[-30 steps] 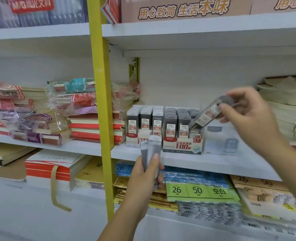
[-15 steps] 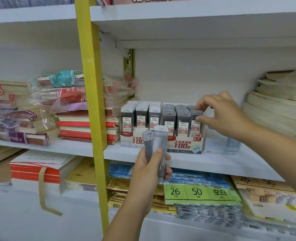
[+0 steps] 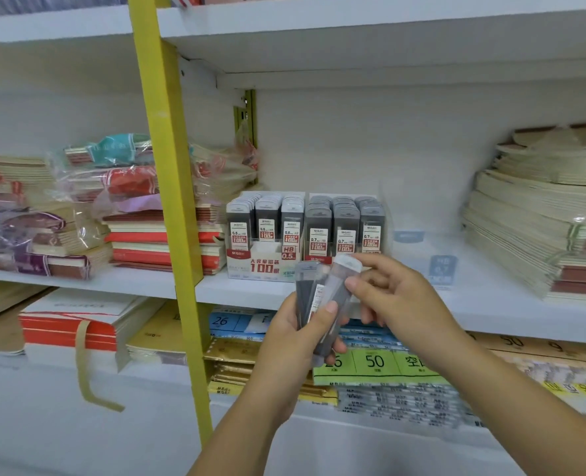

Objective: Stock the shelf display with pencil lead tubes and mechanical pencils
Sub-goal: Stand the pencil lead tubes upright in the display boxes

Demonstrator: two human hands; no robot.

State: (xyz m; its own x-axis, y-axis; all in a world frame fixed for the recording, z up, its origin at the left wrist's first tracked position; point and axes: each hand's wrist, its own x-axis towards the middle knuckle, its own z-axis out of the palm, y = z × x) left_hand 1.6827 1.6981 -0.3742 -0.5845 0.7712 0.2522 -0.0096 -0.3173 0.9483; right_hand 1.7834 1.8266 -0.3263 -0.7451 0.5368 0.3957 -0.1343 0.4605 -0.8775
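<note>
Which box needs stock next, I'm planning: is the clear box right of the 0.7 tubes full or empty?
Empty: the clear box shows only the white shelf through its walls, with nothing standing inside.

We take the 0.5 display box (image 3: 264, 266) as reference on the white shelf (image 3: 422, 310). The 0.7 display box (image 3: 345, 228) stands touching its right side. Farther right are a clear tray (image 3: 422, 249) and stacked pale notebooks (image 3: 532, 235). Left of the reference lie red-and-white notebook stacks (image 3: 164, 242) and wrapped bundles (image 3: 44, 242).
</note>
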